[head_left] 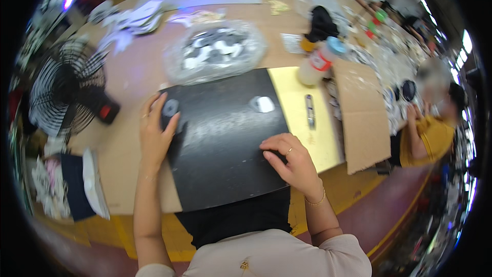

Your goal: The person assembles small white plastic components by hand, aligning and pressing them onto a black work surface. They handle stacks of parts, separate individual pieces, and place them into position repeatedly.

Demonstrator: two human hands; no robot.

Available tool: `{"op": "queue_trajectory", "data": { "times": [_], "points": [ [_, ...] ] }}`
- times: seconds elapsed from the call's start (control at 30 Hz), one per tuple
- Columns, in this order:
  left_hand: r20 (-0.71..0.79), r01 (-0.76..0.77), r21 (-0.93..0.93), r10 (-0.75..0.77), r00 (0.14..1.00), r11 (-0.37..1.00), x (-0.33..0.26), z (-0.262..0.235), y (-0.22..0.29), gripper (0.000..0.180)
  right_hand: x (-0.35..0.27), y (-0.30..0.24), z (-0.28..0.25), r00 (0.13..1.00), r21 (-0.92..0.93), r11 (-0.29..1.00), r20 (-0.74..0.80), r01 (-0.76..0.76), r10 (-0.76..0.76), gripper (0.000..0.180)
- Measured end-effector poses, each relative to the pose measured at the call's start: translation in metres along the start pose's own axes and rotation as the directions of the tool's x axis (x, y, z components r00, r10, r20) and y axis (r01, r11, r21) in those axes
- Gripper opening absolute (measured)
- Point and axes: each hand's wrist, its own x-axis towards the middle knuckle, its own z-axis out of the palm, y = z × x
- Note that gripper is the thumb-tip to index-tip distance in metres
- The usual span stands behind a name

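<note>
A black board [225, 154] lies on the table in front of me. At its far left corner my left hand [156, 133] is open, thumb and fingers spread beside a small dark grey rounded piece [170, 107]. Nothing shows in that hand. Over the board's right side, my right hand [292, 161] is loosely curled. A narrow gap separates its thumb and fingertips, and I see nothing held there. Farther up the board rests a small white piece [265, 104] with a grey edge, apart from both hands.
Beyond the board sits a clear plastic bag [175, 72] of grey and white pieces. A fan [66, 87] stands left. At right are a yellow sheet [320, 146], a pen-like tool [310, 112], a bottle [313, 69] and cardboard [361, 118]. Other people work around the table.
</note>
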Motion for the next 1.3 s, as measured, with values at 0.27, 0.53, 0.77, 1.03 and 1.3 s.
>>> {"op": "queue_trajectory", "data": {
  "times": [0.27, 0.53, 0.77, 1.03, 1.3],
  "points": [
    [0.047, -0.338, 0.087, 0.335, 0.941, 0.937, -0.026, 0.006, 0.005, 0.043, -0.047, 0.047, -0.098, 0.818, -0.476, 0.771, -0.566, -0.422, 0.098, 0.017],
    [0.329, -0.433, -0.179, 0.469, 0.820, 0.883, 0.011, 0.040, 0.063, 0.034, 0.034, 0.047, -0.005, 0.985, -0.264, 0.959, -0.163, -0.106, 0.064, 0.030],
    [0.311, -0.487, -0.318, 0.575, 0.757, 0.814, 0.037, 0.101, 0.080, 0.046, 0.075, 0.070, 0.017, 0.993, -0.290, 0.950, -0.049, -0.120, 0.110, 0.036],
    [0.388, -0.495, -0.030, 0.466, 0.795, 0.868, 0.013, 0.089, 0.074, 0.040, 0.045, 0.061, 0.004, 0.968, -0.003, 1.000, -0.249, 0.023, -0.023, 0.016],
    [0.413, -0.261, -0.114, 0.285, 0.865, 0.959, 0.011, 0.056, 0.064, 0.047, 0.025, 0.051, 0.024, 0.864, 0.063, 0.900, -0.315, 0.432, -0.393, 0.060]
  ]
}}
